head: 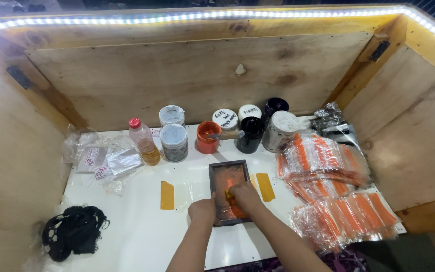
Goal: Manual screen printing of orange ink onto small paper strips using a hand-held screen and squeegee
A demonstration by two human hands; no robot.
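Observation:
A small dark-framed printing screen (219,171) smeared with orange ink lies flat on the white table (142,236). My left hand (202,209) presses on the frame's lower left edge. My right hand (244,195) is closed on a small yellow-orange squeegee (229,194) resting on the mesh inside the frame. Clear film lies under the frame, held by two yellow tape strips (167,195).
Behind the frame stand an open orange ink tub (207,137) with a stick across it, a black tub (250,135), several white-lidded jars (173,142) and a bottle of yellow liquid (144,142). Piles of orange-printed clear packets (328,181) lie right. Plastic bags (104,161) and a black cloth bundle (74,232) lie left. Plywood walls surround the table.

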